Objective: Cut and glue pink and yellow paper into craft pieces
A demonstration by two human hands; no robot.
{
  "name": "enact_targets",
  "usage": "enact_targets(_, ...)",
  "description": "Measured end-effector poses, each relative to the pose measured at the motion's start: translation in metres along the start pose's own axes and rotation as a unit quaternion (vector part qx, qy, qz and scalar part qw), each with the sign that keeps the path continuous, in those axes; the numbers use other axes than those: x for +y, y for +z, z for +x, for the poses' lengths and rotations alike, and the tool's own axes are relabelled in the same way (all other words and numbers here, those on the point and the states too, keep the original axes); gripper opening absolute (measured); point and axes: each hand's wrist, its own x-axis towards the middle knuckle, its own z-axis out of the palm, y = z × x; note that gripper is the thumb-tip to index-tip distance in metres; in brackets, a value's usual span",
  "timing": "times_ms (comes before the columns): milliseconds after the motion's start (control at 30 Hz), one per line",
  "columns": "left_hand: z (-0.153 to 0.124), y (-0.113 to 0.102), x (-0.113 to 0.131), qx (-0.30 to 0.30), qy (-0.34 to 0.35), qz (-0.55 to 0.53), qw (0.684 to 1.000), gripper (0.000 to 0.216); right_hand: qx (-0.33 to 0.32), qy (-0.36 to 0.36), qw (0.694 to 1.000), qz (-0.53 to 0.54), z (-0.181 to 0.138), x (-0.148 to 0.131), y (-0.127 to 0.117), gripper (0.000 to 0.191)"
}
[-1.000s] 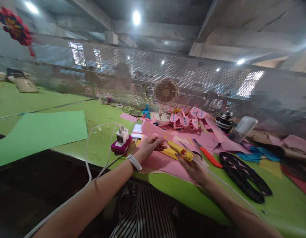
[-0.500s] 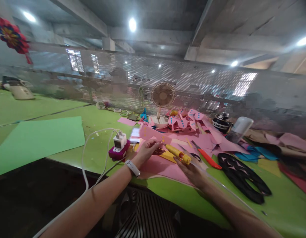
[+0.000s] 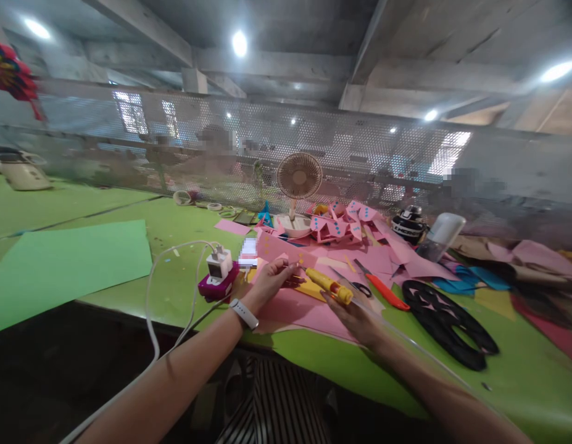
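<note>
Your right hand [image 3: 356, 311] grips the yellow glue gun [image 3: 329, 285] above the table [image 3: 184, 225], with its tip at the small paper piece [image 3: 294, 280] pinched in your left hand [image 3: 267, 280]. Folded pink shapes [image 3: 348, 225] are piled behind (loose pink sheets [image 3: 304, 308] lie unused underneath).

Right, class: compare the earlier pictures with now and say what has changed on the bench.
Almost nothing: only the view drifts slightly. The right hand still grips the yellow glue gun, nozzle toward the pink paper pinched by the left hand.
</note>
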Motion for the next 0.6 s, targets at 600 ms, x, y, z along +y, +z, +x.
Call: enact_targets(600,0.0026,-0.0034,-0.0033,-0.015,0.001,0.002,1.000,0.033,-0.010,0.009,1.000,0.006,0.0015,-0.0014,-0.0013,0.019)
